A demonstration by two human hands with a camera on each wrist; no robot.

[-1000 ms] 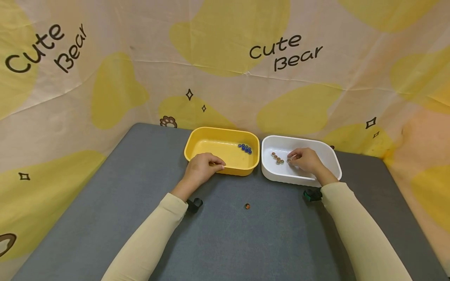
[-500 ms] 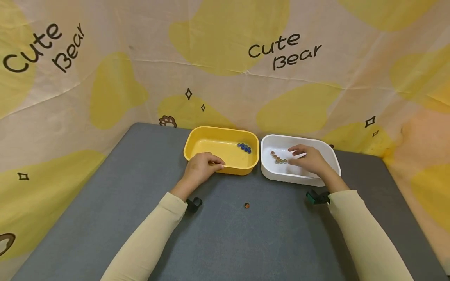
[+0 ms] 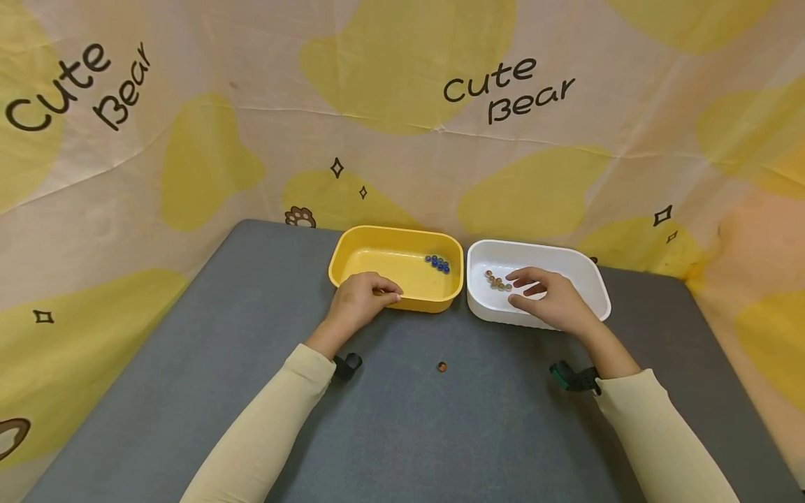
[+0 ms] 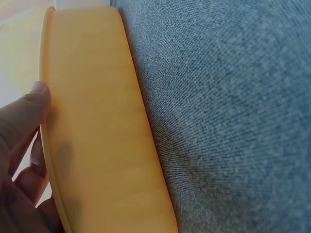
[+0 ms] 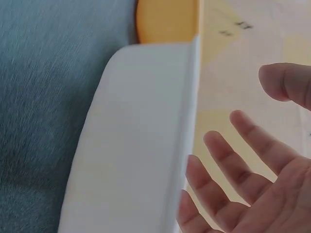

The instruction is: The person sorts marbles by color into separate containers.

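Note:
My left hand (image 3: 360, 300) pinches the near rim of a yellow plastic tub (image 3: 430, 305). In the left wrist view the thumb (image 4: 29, 107) lies at the rim's outer side and the other fingers are inside. Several blue marbles (image 3: 438, 265) sit grouped in that tub's right end. Over a white plastic tub (image 3: 503, 314) hovers my right hand (image 3: 556, 300), fingers spread and holding nothing, as the right wrist view of the hand (image 5: 262, 189) also shows. Just left of its fingertips, several amber-brown marbles (image 3: 497, 282) lie on the white tub's floor.
One brown marble (image 3: 442, 367) lies on the grey table (image 3: 402, 433), in front of the tubs. The two tubs stand side by side at the table's back edge, against a printed cloth backdrop (image 3: 390, 84). Dark wrist straps (image 3: 348, 366) are on both arms.
My right hand has let go of a marble, now beside the other amber-brown ones in the white tub. Its fingers have spread and the hand has risen and drawn back. The left hand stays put.

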